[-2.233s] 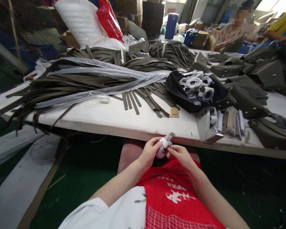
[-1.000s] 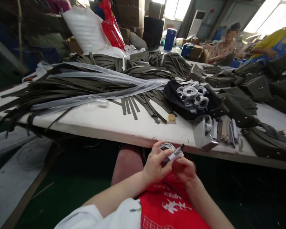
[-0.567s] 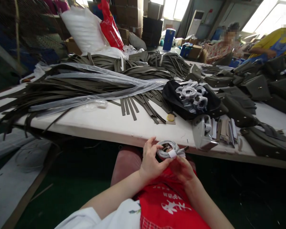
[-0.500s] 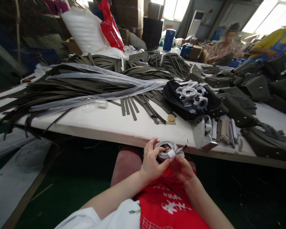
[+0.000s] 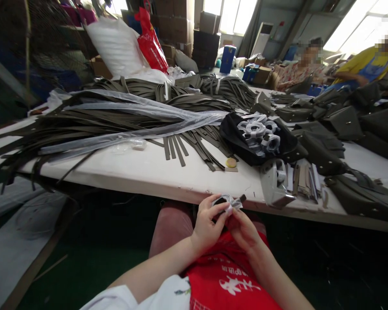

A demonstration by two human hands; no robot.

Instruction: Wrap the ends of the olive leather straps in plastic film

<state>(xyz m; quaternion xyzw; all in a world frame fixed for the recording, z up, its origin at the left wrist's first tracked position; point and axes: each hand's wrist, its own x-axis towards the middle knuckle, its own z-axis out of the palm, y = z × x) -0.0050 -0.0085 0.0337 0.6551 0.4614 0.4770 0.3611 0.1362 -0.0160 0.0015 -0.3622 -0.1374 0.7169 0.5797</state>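
Observation:
A strap coil (image 5: 225, 199), wound into a ring and wrapped in clear film, is held over my lap just off the table's front edge. A dark strap end pokes out of its right side. My left hand (image 5: 208, 221) grips the ring from the left, with thumb and fingertips at a small white band on it. My right hand (image 5: 244, 228) pinches the near right side of the coil beside that band; its fingertips are partly hidden. Behind the hands, similar wrapped coils (image 5: 256, 129) lie in a black cloth bag (image 5: 231, 129) on the table.
On the white table (image 5: 142, 172) lie piled dark straps (image 5: 116, 118) under plastic film. A white tape dispenser (image 5: 274, 187) stands near the front edge beside cardboard strips (image 5: 302, 178). Olive bags (image 5: 358, 191) cover the right side. Two co-workers (image 5: 365, 69) are at the far right.
The coil has tilted, so its ring looks flatter. Both hands have drawn closer together, fingertips meeting at the white band. The view has shifted slightly.

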